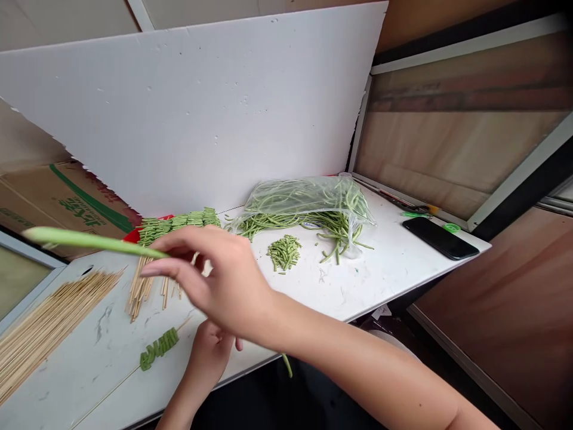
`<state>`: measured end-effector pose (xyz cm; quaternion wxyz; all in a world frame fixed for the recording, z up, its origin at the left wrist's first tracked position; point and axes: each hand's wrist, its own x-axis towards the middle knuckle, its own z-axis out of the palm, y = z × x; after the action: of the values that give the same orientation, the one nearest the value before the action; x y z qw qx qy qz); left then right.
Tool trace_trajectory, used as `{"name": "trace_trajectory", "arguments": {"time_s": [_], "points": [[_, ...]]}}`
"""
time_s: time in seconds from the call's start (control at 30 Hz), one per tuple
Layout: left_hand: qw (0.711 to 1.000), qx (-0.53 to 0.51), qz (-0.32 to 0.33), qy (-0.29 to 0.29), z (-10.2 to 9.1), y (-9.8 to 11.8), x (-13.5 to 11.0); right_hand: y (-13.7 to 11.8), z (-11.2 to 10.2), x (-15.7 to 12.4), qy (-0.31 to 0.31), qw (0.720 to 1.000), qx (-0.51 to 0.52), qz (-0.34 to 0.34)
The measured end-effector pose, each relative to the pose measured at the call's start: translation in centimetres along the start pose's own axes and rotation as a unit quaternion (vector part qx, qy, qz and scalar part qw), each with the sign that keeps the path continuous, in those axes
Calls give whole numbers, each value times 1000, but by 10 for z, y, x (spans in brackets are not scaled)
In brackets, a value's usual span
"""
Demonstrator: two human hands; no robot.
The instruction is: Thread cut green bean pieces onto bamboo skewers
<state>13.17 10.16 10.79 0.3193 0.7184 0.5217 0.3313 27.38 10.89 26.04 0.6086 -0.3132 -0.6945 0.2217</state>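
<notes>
Soft light brightens the surface mid-frame, with the lower middle dark, the green bean at left slightly blurred and the outer edges stretched.

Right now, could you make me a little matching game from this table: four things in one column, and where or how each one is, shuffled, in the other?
Things:
1. Black phone
2. Clear plastic bag
3. Heap of short green pieces
4. Raised green bean

Places and states:
A. Pinched between thumb and finger of the right hand
B. Holding a tangle of long green beans
C. Lying at the right end of the white table
D. Piled on the tabletop, just in front of the bag

Pairs: 1-C, 2-B, 3-D, 4-A
</notes>
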Motion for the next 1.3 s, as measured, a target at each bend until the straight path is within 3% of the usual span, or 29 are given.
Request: {"name": "trace_trajectory", "arguments": {"time_s": [0.1, 0.17, 0.27, 0.37, 0.47, 0.53, 0.63, 0.73, 0.87, 0.97, 1.03, 1.1, 1.17, 1.3], "points": [[999, -47, -8, 14, -21, -3, -15, 6, -21, -1, 55, 995, 84, 22], [998, -41, -8, 54, -41, -4, -16, 12, -40, -4, 93, 988, 114, 49], [989, 82, 34, 122, -74, -4, -15, 27, -67, -15, 150, 978, 107, 102], [950, 220, 106, 194, -102, 2, -20, 43, -86, -33, 168, 969, 86, 157], [899, 315, 178, 246, -118, 14, -30, 57, -94, -52, 155, 960, 123, 201], [875, 347, 192, 276, -125, 23, -36, 63, -95, -62, 156, 950, 160, 217], [853, 360, 206, 317, -132, 28, -40, 69, -93, -72, 154, 941, 181, 239], [837, 367, 227, 337, -137, 19, -35, 74, -88, -79, 135, 942, 182, 249], [856, 365, 214, 296, -143, -13, -19, 77, -78, -84, 126, 944, 179, 248], [904, 350, 149, 192, -147, -38, -11, 76, -71, -87, 112, 949, 163, 244], [918, 362, 103, 121, -149, -45, -11, 75, -66, -90, 99, 953, 157, 238], [914, 389, 79, 81, -147, -41, -16, 72, -60, -94, 83, 959, 142, 230], [912, 395, 83, 76, -140, -25, -23, 69, -53, -97, 65, 966, 118, 219], [945, 282, 149, 66, -102, 17, -34, 62, -35, -107, 27, 972, 103, 207]]}}
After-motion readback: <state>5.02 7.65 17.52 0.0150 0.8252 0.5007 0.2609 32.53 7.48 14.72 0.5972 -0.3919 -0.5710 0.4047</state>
